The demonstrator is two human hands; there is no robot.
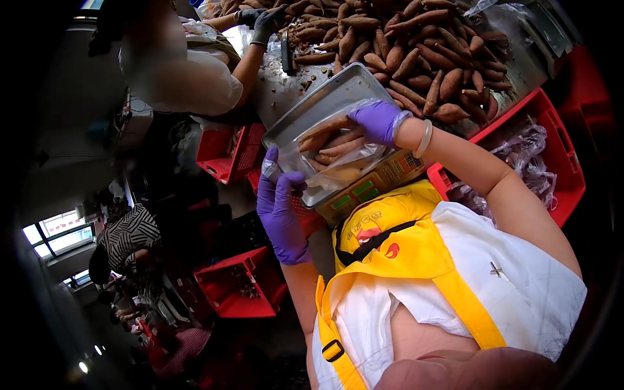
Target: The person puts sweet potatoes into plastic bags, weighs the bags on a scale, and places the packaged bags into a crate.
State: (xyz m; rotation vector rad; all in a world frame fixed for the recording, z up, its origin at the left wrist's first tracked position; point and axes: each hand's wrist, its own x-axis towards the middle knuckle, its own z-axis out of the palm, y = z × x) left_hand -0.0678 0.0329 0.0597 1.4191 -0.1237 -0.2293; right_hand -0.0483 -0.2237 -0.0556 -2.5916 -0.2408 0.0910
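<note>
I take the grey rectangular metal tray (352, 83) as clock centre. Inside it lies a clear plastic bag (351, 156) containing several elongated brown sweet potatoes (324, 135). A brown box with green printing (365, 190) shows under the tray's five-o'clock edge. At three o'clock, a red plastic crate (551, 123) contains crumpled clear plastic film (523, 155).

The hands are apart, with the bag between them. The purple-gloved right hand (379, 122) is clamped on the bag's two-o'clock end. The purple-gloved left hand (283, 211) is beside the tray between seven and eight o'clock, fingers bent; I cannot tell whether it grips anything.
</note>
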